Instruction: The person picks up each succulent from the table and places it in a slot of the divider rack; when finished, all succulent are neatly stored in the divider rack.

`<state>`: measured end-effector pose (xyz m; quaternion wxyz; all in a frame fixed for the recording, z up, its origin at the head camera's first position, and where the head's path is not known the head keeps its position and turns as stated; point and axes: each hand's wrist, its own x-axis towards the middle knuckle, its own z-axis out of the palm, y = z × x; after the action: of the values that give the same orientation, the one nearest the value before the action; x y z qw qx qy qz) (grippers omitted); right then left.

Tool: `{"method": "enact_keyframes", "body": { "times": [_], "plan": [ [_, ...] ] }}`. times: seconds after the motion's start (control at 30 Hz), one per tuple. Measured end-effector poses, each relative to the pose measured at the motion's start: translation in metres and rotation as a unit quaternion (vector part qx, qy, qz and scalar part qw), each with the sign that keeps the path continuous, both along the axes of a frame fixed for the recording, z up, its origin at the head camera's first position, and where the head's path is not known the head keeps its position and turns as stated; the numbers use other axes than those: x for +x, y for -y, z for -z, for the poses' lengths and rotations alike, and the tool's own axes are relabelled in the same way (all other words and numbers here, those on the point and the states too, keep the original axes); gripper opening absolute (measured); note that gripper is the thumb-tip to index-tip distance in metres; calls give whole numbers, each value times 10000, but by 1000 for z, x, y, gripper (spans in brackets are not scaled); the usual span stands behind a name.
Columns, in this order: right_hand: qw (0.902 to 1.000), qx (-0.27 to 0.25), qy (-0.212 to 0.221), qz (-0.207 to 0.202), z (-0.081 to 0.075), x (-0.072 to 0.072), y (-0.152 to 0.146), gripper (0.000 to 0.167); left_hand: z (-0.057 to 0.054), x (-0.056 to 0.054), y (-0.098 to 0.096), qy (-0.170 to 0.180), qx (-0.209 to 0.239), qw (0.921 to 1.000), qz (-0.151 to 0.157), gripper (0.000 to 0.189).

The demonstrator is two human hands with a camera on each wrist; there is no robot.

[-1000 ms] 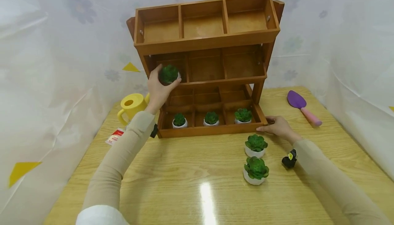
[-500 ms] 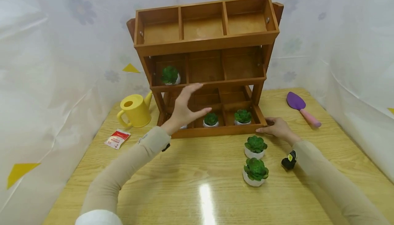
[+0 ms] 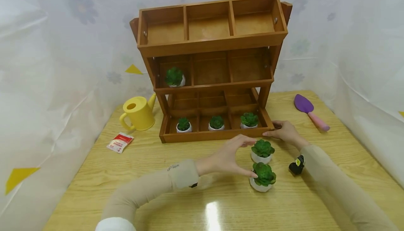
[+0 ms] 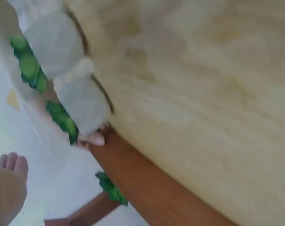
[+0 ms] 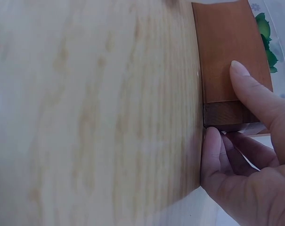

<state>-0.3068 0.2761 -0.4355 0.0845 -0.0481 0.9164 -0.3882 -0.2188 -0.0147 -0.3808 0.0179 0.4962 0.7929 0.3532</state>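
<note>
My left hand (image 3: 222, 160) reaches over the table with thumb and fingers spread in a wide curve. Beside it stand two potted succulents in white pots, the rear succulent (image 3: 263, 149) near the index finger and the front succulent (image 3: 264, 173) by the thumb tip. In the left wrist view the front pot (image 4: 57, 44) shows whole, and the hand (image 4: 8, 188) stays apart from it. My right hand (image 3: 285, 132) grips the lower right corner of the three-tier wooden plant shelf (image 3: 214, 136). The right wrist view shows its thumb (image 5: 250, 87) on the front board, fingers curled at the side.
A succulent (image 3: 174, 76) sits in the middle tier's left compartment. The bottom tier holds a left succulent (image 3: 183, 124), a middle succulent (image 3: 216, 122) and a right succulent (image 3: 249, 120). A yellow watering can (image 3: 139, 113), red-and-white packet (image 3: 120, 142) and purple trowel (image 3: 304, 104) lie around.
My left hand let go of the succulent in the middle tier's left compartment, then moved down and right to the two succulents on the table. The right hand stayed at the shelf corner.
</note>
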Motion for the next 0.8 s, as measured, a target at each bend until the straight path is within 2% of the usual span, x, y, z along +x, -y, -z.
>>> {"method": "enact_keyframes", "body": {
  "times": [0.07, 0.13, 0.27, 0.47, 0.8],
  "plan": [
    [10000, 45, -8, 5, 0, 0, 0, 89, 3, 5, -7, 246, -530, 9983, -21, 87],
    [10000, 78, -12, 2, 0, 0, -1, 90, 6, 7, -12, 277, -951, 9951, 5, 90],
    [10000, 73, -33, 7, -1, 1, -1, 89, 12, 9, -18, 361, -1421, 9891, 115, 97],
    [10000, 17, -69, -1, -3, 2, -2, 88, 20, 7, -23, 690, -1587, 9847, 215, 102],
    [10000, -27, -36, -10, 0, 0, -2, 89, 28, 3, -32, 854, -1693, 9815, 257, 87]
  ]
}}
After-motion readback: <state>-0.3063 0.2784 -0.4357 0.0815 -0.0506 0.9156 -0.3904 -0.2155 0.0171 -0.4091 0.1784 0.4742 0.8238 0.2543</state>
